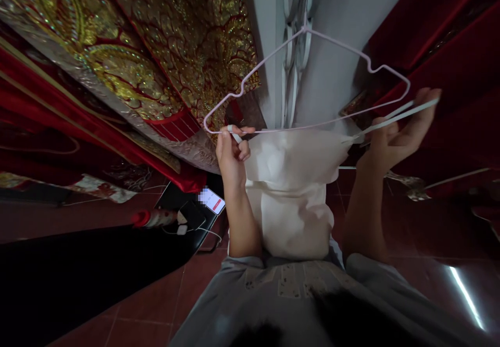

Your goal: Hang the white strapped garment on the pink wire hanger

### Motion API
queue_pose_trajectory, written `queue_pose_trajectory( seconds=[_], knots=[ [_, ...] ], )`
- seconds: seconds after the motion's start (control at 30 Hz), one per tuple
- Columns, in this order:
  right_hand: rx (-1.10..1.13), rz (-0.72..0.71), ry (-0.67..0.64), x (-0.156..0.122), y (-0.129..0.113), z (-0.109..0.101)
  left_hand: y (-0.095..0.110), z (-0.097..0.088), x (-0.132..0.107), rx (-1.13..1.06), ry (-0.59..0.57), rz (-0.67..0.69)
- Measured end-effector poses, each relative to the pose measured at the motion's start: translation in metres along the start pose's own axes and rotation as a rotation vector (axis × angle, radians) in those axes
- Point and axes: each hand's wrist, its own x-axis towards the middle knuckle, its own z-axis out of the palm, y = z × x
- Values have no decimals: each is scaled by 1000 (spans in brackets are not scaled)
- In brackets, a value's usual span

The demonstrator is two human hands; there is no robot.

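Note:
A thin pale wire hanger (pixel 312 123) hangs from a hook in front of a white wall. A white garment (pixel 292 180) hangs from its lower bar, between my arms. My left hand (pixel 232 151) is closed, pinching the garment's strap at the hanger's left end. My right hand (pixel 398 133) has its fingers curled round the other white strap (pixel 394 116), pulled taut by the hanger's right end.
Red and gold embroidered garments (pixel 136 60) hang at the left, dark red fabric (pixel 449 50) at the right. A black table (pixel 78 269) at lower left carries a phone (pixel 213 201), chargers and a red-capped object (pixel 150 218). The floor is red tile (pixel 164 305).

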Motion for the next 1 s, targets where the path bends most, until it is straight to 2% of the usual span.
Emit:
queue_pose_trajectory(
  seconds=[0.07,0.17,0.23,0.33,0.43,0.5,0.53,0.57,0.63,0.7,0.77,0.83,0.9,1.0],
  knots=[
    [6,62,-215,-6,-26,4,-2,-1,0,-27,-20,6],
    [33,224,-629,-16,-63,20,-8,-1,0,-52,-46,21],
    [68,284,-730,-21,-76,29,-12,-3,-1,-33,-53,35],
    [107,315,-670,-26,-76,33,-17,-12,1,66,26,129],
    [145,310,-594,-31,-70,31,-14,-34,9,243,258,354],
    [155,318,-579,-35,-70,31,-4,-50,18,382,330,502],
    [163,325,-576,-36,-71,32,3,-56,22,443,300,559],
    [176,335,-572,-38,-73,34,11,-60,28,497,221,592],
    [209,355,-560,-41,-79,39,29,-58,38,585,0,579],
    [223,372,-544,-44,-84,42,47,-45,47,656,-207,476],
    [212,377,-526,-46,-88,43,62,-26,54,683,-335,366],
    [198,368,-510,-48,-89,42,71,-7,58,673,-384,301],
    [188,355,-508,-48,-88,40,73,5,61,602,-384,260],
    [178,360,-525,-46,-85,38,59,6,60,422,-308,264]
  ],
)
